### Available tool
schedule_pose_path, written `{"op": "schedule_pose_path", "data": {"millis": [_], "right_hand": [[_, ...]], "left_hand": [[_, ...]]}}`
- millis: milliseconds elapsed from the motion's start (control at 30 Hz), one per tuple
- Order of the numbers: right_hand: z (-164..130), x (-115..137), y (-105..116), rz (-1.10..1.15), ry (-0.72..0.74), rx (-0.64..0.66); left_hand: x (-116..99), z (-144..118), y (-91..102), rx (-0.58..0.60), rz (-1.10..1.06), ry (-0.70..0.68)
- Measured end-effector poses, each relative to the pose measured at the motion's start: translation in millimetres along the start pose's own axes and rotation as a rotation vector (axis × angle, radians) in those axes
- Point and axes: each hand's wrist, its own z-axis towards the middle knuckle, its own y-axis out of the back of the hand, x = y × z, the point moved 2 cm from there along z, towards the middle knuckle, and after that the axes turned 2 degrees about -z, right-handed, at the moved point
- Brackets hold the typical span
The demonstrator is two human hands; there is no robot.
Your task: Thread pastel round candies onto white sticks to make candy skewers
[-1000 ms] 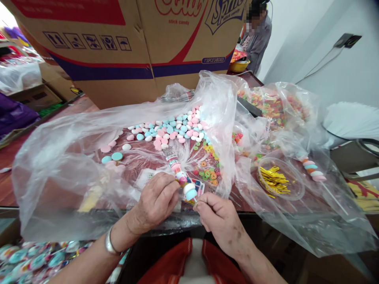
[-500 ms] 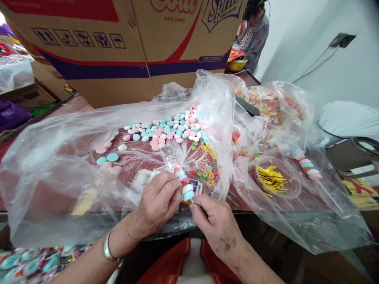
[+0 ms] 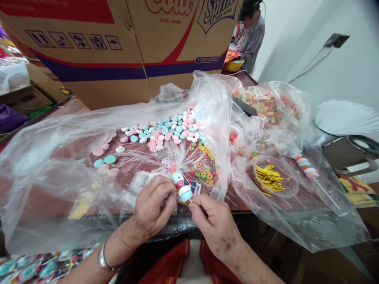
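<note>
A candy skewer (image 3: 180, 182) is held at the near edge of the table (image 3: 74, 108): its wrapper is gripped by the left hand (image 3: 152, 207), its stick end pinched by the right hand (image 3: 214, 223). Pink, blue and white candies (image 3: 166, 128) are spread on a clear plastic sheet (image 3: 44, 165) behind. Gold twist ties (image 3: 269, 177) are seen to the right, a cardboard box (image 3: 118, 47) at the far edge.

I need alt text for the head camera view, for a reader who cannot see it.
Two bare hands hold a candy skewer in a clear wrapper over a plastic-covered table: the left hand grips the wrapper, the right hand pinches the stick end. Behind lie loose pink, blue and white round candies, a clear bowl of gold twist ties and a large printed cardboard box.
</note>
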Motion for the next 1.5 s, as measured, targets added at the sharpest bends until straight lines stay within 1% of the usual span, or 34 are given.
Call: {"op": "schedule_pose_path", "data": {"millis": [133,333,433,467,500,567,600,633,667,700,733,800,900,1033,1100,1200,1333,1433,1500], "right_hand": [[-2,-1,-1,0.004,0.002,0.010],[-2,-3,-3,-0.053,0.017,0.014],[-3,-4,-4,-0.081,0.034,0.010],[-3,-4,-5,-0.085,0.042,0.012],[-3,-4,-5,-0.083,0.049,0.013],[-3,-4,-5,-0.064,0.061,0.015],[-4,-4,-4,-0.046,0.066,0.017],[-4,-3,-4,-0.023,0.068,0.022],[-4,-3,-3,0.006,0.067,0.035],[-4,-2,-3,0.043,0.064,0.057],[-5,-1,-3,0.084,0.059,0.085],[-5,2,-4,0.161,0.038,0.139],[-5,4,-6,0.217,-0.010,0.181],[-6,5,-8,0.194,-0.044,0.173],[-6,4,-8,0.163,-0.062,0.160],[-5,2,-6,0.145,-0.100,0.158],[-2,-1,-6,0.193,-0.166,0.153],[0,-5,-7,0.256,-0.220,0.170],[1,-8,-9,0.337,-0.254,0.201]], "left_hand": [[-3,0,1.1,-0.007,-0.021,0.043],[-4,-1,2.2,-0.006,0.026,0.070],[-3,-7,1.7,-0.010,-0.046,0.126],[-1,-9,1.7,-0.043,-0.102,0.176],[1,-12,2.1,-0.114,-0.167,0.253],[10,-15,3.8,-0.351,-0.330,0.485],[15,-15,4.1,-0.482,-0.456,0.624],[19,-13,3.4,-0.582,-0.604,0.758],[22,-10,2.0,-0.637,-0.757,0.863],[23,-5,0.0,-0.644,-0.919,0.942],[23,1,-2.0,-0.622,-1.052,0.993],[20,12,-5.5,-0.588,-1.249,1.063],[12,21,-11.3,-0.615,-1.449,1.140],[6,26,-19.7,-0.602,-1.639,1.223],[6,29,-22.8,-0.629,-1.684,1.299],[7,32,-26.2,-0.691,-1.669,1.398],[5,32,-30.3,-0.725,-1.601,1.391],[5,28,-32.7,-0.712,-1.560,1.377],[6,27,-33.3,-0.700,-1.549,1.374]]}}
